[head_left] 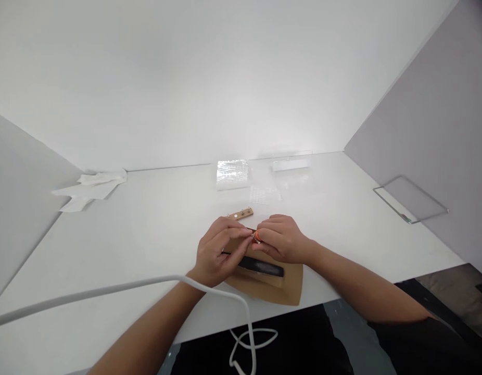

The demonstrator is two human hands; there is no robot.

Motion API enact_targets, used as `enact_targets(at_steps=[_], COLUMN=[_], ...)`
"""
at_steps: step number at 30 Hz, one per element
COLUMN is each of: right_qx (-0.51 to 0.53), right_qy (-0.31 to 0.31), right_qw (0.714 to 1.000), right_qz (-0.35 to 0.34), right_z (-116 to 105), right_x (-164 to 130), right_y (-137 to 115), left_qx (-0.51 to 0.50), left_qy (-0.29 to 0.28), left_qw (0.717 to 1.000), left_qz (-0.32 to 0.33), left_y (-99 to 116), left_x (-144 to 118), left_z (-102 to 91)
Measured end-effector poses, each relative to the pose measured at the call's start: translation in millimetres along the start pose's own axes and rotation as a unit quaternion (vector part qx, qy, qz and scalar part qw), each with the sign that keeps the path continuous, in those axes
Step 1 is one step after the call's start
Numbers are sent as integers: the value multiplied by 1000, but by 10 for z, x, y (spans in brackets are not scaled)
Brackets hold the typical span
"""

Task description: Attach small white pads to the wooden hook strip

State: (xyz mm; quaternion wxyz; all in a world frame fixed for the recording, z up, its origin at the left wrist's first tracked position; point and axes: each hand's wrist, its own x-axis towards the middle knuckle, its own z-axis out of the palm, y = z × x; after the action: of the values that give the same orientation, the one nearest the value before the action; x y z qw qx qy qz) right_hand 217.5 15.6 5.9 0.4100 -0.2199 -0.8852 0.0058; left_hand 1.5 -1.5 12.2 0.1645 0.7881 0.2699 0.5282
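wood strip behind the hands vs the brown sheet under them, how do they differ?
The wood strip is small, narrow and pale, with little studs on top; the brown sheet is far wider, flat and darker tan. The strip lies bare beyond the left hand and right hand; the sheet is partly covered by them and reaches the table edge. Both rest on the table.
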Motion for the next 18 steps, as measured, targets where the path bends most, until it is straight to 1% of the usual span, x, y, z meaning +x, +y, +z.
enact_targets(at_steps=[3, 8, 14, 18], right_qx=[-2, -6, -31, -48], right_qy=[1, 2, -6, -24], right_qw=[1000, 1000, 999, 999], right_qz=[-3, -3, -9, -9], right_z=[-8, -20, -24, -38], right_x=[5, 10, 25, 40], right_y=[-17, -32, -51, -74], left_qx=[0, 4, 13, 32], left_qy=[4, 12, 8, 10], left_qw=[1000, 1000, 1000, 999], left_qz=[4, -9, 24, 17], left_y=[44, 62, 59, 78], left_x=[9, -5, 3, 8], left_z=[7, 5, 17, 24])
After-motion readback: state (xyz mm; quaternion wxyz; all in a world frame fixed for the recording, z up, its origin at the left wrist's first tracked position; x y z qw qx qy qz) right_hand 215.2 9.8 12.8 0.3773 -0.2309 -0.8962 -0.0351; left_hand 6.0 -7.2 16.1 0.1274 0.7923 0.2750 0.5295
